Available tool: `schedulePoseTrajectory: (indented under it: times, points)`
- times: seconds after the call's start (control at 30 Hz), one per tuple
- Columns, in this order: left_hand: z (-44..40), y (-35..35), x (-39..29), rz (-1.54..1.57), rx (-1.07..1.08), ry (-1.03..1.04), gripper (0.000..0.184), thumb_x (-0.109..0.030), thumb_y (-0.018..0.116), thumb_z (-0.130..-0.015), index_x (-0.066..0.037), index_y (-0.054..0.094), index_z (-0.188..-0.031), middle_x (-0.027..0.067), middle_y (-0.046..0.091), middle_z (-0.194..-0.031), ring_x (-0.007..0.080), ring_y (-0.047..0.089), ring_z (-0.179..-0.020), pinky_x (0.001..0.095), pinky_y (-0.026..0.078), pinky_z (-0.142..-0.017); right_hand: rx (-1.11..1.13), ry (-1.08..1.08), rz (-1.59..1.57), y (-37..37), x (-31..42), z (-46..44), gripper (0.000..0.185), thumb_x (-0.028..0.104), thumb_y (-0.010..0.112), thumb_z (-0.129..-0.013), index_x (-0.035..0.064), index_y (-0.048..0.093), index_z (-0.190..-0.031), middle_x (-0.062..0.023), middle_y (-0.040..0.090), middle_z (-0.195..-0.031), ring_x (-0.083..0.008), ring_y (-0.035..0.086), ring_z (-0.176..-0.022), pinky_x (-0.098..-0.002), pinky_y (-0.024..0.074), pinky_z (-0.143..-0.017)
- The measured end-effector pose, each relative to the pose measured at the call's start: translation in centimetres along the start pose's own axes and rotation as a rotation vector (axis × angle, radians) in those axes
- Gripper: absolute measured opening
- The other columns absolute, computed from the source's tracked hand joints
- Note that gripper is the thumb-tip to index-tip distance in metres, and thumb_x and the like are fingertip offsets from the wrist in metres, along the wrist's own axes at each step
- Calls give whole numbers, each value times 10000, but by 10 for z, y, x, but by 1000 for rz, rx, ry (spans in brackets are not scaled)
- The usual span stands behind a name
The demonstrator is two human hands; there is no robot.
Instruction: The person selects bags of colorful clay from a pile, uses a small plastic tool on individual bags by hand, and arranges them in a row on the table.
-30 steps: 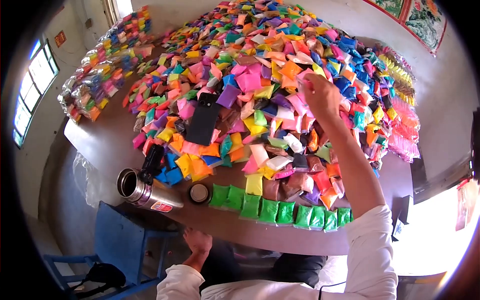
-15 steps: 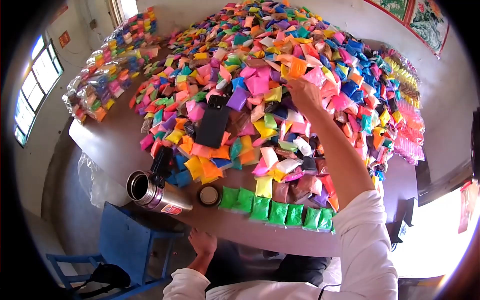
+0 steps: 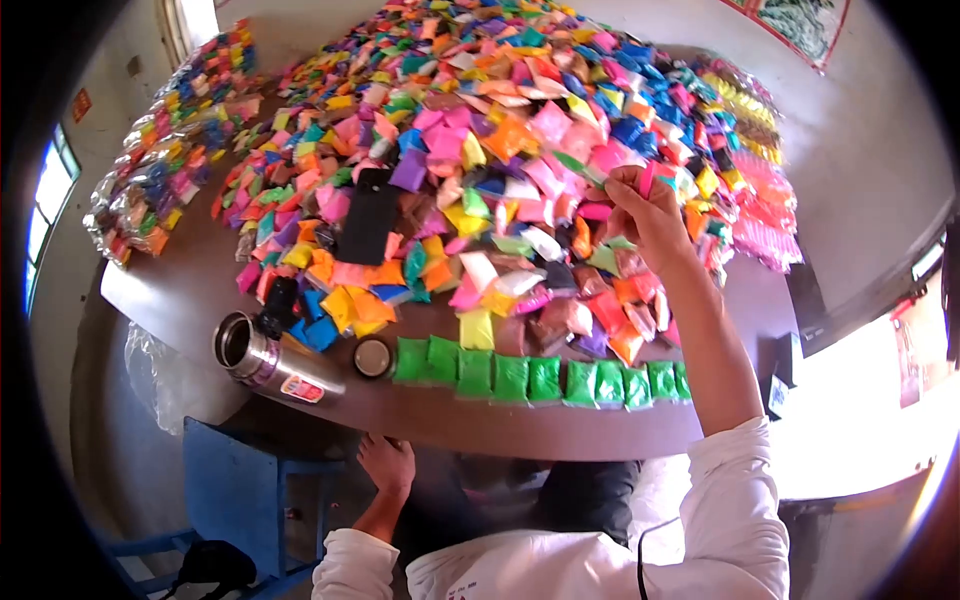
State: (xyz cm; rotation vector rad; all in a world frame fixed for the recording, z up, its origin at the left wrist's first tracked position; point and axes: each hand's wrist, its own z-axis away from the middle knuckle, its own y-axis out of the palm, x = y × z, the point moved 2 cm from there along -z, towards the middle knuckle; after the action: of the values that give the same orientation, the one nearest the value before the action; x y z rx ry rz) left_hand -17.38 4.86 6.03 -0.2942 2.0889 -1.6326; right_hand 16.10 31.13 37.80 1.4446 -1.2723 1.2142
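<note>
Green pkt (image 3: 577, 166) is at the R hand (image 3: 645, 212), up over the big pile (image 3: 510, 140) of coloured pkts; its near end sits btwn thumb & fingertips, rest sticks out to the L of the grip, tilted. R grip: thumb & index pressed together, pinching that end. Smth pink (image 3: 648, 180) shows at the fingers too; can't tell if held or behind. L hand (image 3: 388, 462) is low at the near table edge, fingers partly bent; can't tell if it grips anything.

Row of green pkts (image 3: 510, 378) lies along the near side of the table (image 3: 440, 420), well apart from R hand. Lid (image 3: 372, 357) just beside the row's L end, steel flask (image 3: 290, 372) tilted L of it. Dark phone (image 3: 368, 218) on the pile, L of R hand. Yellow pkt (image 3: 476, 329) just behind the row.
</note>
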Motion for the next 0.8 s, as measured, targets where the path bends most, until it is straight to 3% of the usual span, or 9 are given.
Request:
schedulePoseTrajectory:
  times: [0.03,0.27,0.37,0.47,0.53,0.6,0.67,0.73,0.8]
  points:
    - [3,4,0,-18,-41,15,353,-252,553,-781,21,504,-999,218,567,-1024,393,541,-909,486,412,-789,-54,44,39,-10,1,19,133,209,602,-880,83,573,-908,-15,600,-656,-38,446,-425,-183,276,-386]
    - [15,-8,-28,15,-36,22,416,-276,573,-767,25,499,-1045,217,557,-1081,385,523,-972,484,409,-816,-113,174,22,-40,-48,148,121,108,636,-845,32,624,-753,19,529,-568,-41,458,-454,-200,331,-415]
    - [26,-10,-40,72,-44,60,407,-248,578,-754,14,502,-1055,219,549,-1100,384,512,-1007,487,407,-832,-112,250,80,-36,-76,198,50,59,655,-819,32,621,-843,19,544,-606,-47,486,-482,-195,370,-436]
    - [48,-13,-58,66,-58,149,336,-214,575,-746,-8,531,-1008,219,547,-1106,404,485,-1057,499,393,-869,-144,343,-43,-26,-96,239,161,16,662,-795,33,574,-929,8,547,-648,-53,477,-476,-184,354,-420]
    - [64,-15,-81,221,64,463,257,-222,608,-784,-19,559,-935,175,602,-996,351,549,-956,451,438,-820,-137,449,-125,-23,-98,258,230,2,644,-796,19,545,-1002,-6,560,-688,-57,484,-488,-187,363,-424]
    - [103,3,-112,910,879,-74,231,-251,576,-848,-24,581,-888,135,641,-888,256,608,-854,366,472,-760,-149,480,-90,-27,-98,274,191,13,637,-797,-15,575,-976,-30,589,-716,-80,521,-516,-210,430,-457]
    - [150,18,-148,1160,1248,-266,291,-299,534,-894,-14,592,-908,116,652,-846,181,627,-788,296,477,-716,-188,547,-3,-30,-102,286,163,27,632,-803,-20,574,-947,-35,589,-708,-81,523,-515,-209,424,-448]
    - [171,1,-179,1026,1199,251,330,-333,497,-933,-12,576,-940,99,632,-816,131,611,-762,265,465,-671,-215,562,2,-32,-102,296,131,36,629,-810,-7,567,-917,-26,575,-683,-75,508,-493,-204,404,-431]
    - [166,-18,-195,1015,1214,346,359,-354,497,-936,-4,576,-945,88,632,-816,129,607,-760,252,457,-673,-248,573,13,-36,-105,306,104,45,627,-817,6,560,-886,-16,562,-659,-69,492,-470,-200,384,-415]
